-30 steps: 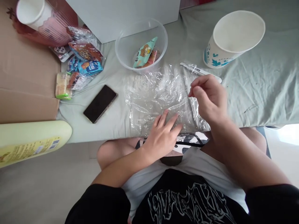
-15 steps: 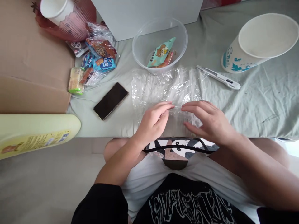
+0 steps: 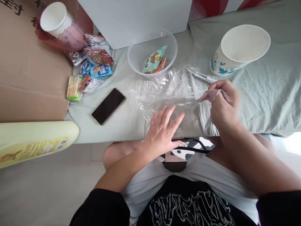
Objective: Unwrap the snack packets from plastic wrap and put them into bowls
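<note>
A crinkled sheet of clear plastic film (image 3: 162, 91) lies on the green cloth surface in front of me. My right hand (image 3: 224, 102) is closed on the film's right end and lifts it a little off the cloth. My left hand (image 3: 163, 131) rests over the film's near edge, fingers spread, gripping nothing. Just beyond the film stands a clear plastic bowl (image 3: 131, 59) with a green snack packet (image 3: 155, 59) in it. A white utility knife (image 3: 202, 76) lies behind my right hand, its near end hidden by the hand.
A phone (image 3: 108, 106) lies left of the film. Farther left are several wrapped snacks (image 3: 100, 71), a paper cup (image 3: 58, 22) and a cardboard box (image 3: 35, 62). A large paper bucket (image 3: 244, 47) stands at the right, a yellow bottle (image 3: 42, 138) at the near left.
My right hand has moved right and closed on the film's end, pulling it up. The left hand's fingers have spread flat. The camera view has shifted slightly.
</note>
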A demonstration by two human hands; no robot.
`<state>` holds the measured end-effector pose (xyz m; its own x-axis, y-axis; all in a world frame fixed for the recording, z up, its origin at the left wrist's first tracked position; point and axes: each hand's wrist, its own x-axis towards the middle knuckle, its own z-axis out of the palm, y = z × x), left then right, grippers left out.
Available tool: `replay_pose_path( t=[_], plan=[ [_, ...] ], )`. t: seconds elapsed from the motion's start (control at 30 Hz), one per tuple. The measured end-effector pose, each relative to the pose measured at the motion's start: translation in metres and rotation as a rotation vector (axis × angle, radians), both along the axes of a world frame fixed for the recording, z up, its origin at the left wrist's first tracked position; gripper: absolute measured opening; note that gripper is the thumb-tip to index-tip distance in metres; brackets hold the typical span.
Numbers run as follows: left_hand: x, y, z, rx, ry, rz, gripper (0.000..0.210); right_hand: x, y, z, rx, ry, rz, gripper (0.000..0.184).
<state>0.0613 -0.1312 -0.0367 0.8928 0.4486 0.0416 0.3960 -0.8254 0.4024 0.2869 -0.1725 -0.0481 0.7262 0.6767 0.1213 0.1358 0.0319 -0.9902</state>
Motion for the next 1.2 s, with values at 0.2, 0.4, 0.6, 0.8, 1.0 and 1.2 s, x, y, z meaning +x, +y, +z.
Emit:
replay_pose_path(
  t=[0.2, 0.4, 0.6, 0.8, 1.0, 1.2],
  plan=[
    [0.0, 0.008, -0.003, 0.008, 0.059, -0.186, 0.029, 0.011, 0.007, -0.006, 0.081, 0.129, -0.094, 0.015],
    [0.0, 0.028, 0.005, -0.314, -0.394, -0.025, 0.02, 0.019, 0.004, -0.01, 0.083, 0.047, -0.097, 0.011],
    [-0.003, 0.066, 0.005, -0.709, -0.767, 0.692, 0.031, 0.02, 0.004, -0.005, 0.02, 0.024, -0.039, 0.01],
    [-0.009, 0.089, -0.001, -0.787, -0.771, 0.876, 0.031, 0.02, 0.003, -0.007, -0.084, 0.048, 0.075, 0.02],
    [-0.018, 0.102, -0.004, -0.776, -0.769, 0.894, 0.029, 0.023, 0.0, -0.009, -0.033, 0.049, 0.114, 0.016],
    [-0.023, 0.103, -0.008, -0.632, -0.649, 0.819, 0.041, 0.021, 0.002, -0.016, -0.143, -0.042, 0.171, 0.027]
  ],
)
